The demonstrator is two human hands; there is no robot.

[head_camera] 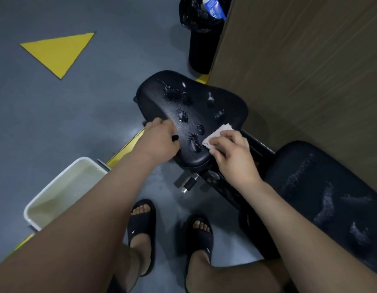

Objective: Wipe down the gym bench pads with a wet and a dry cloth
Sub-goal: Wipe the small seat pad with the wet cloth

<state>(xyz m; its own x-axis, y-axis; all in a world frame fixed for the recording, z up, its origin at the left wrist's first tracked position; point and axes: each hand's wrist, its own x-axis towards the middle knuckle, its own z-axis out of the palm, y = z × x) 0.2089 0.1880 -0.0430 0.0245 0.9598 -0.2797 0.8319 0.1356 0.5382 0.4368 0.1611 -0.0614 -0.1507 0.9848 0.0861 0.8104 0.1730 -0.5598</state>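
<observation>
Your right hand [232, 151] has its fingers curled over the white cloth [217, 135], pressing it on the near right edge of the seat pad [153, 98]. The cloth looks soft, light and limp, so bunch it under your palm. The pad looks firm and slick, and it is beaded with water. Your left hand [160, 138] curls at the pad's near left edge; I cannot tell whether it grips anything.
</observation>
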